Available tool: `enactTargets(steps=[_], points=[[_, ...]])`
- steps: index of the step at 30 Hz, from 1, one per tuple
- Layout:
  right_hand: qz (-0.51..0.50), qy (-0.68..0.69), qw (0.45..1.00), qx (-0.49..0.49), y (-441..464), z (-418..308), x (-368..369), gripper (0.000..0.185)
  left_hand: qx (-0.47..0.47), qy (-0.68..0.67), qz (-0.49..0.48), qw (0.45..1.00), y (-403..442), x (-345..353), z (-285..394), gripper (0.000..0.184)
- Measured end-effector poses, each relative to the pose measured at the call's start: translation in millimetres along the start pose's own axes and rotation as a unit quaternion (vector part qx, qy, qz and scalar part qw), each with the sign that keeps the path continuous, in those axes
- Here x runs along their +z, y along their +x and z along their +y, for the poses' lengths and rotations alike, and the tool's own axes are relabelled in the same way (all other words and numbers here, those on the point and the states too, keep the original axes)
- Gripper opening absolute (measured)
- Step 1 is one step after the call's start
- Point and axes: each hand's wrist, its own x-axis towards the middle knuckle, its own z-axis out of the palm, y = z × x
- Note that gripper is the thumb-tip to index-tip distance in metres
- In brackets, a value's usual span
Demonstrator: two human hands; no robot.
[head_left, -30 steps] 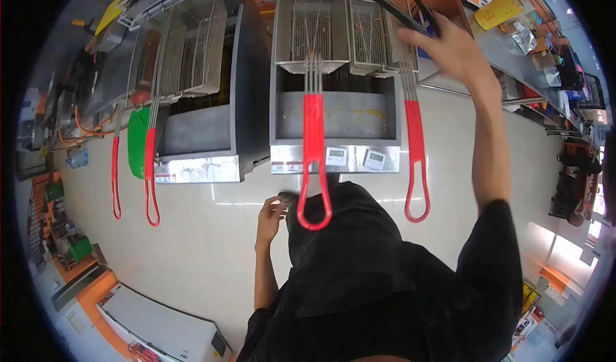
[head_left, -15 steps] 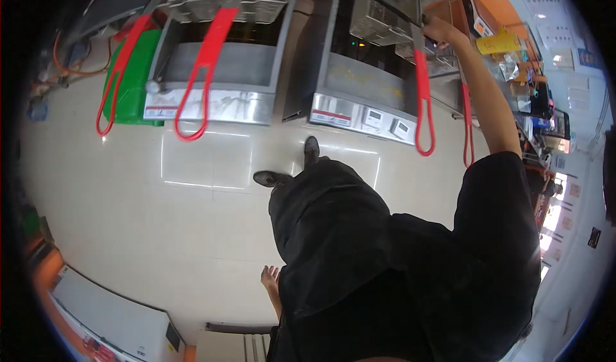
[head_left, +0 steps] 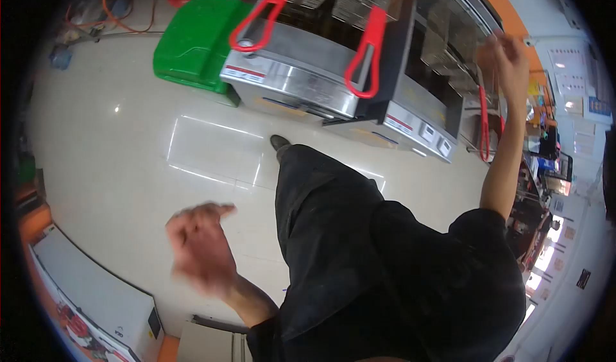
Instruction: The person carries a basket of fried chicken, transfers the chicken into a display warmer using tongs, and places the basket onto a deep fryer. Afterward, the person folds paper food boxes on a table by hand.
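Glossy pale floor tiles (head_left: 128, 144) run up to two steel fryers (head_left: 295, 83), a green bin (head_left: 199, 38) crowding the left one and red handles (head_left: 371, 38) jutting over its front. Near the right fryer, the person's right hand (head_left: 510, 67) is raised just beside a red-handled basket (head_left: 483, 108); blur keeps me from telling whether the fingers grip anything. The left hand (head_left: 202, 249), blurred too, hovers over the floor, fingers loosely apart. Red-striped labels (head_left: 244, 74) on the fryers and lettering on a white freezer (head_left: 96, 285) are too small for me to read.

Glossy pale floor (head_left: 102, 169) beneath green bin (head_left: 199, 41) and fryers (head_left: 301, 86)
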Motion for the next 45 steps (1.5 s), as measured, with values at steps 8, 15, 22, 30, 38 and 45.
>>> enactTargets(steps=[8,15,22,30,38,45], points=[[-0.714,-0.034,0.699,-0.012,-128,-173,240,0.043,0.115,-0.25,-0.134,0.952,59,11,102,0.071],[-0.567,-0.054,0.816,-0.096,-120,-242,452,0.041,0.161,-0.086,-0.126,0.975,173,-104,176,0.067],[-0.619,0.043,0.783,-0.047,-105,-343,613,0.046,0.077,-0.105,-0.109,0.986,239,-231,225,0.061],[-0.581,-0.085,0.795,0.151,-198,-331,727,0.047,0.03,-0.193,-0.107,0.975,277,-381,318,0.056],[-0.662,-0.002,0.743,0.098,-306,-466,784,0.03,0.23,0.012,-0.227,0.946,317,-539,435,0.038],[-0.624,0.065,0.778,0.044,-266,-690,964,0.027,-0.06,0.599,-0.013,0.799,335,-856,503,0.047]])
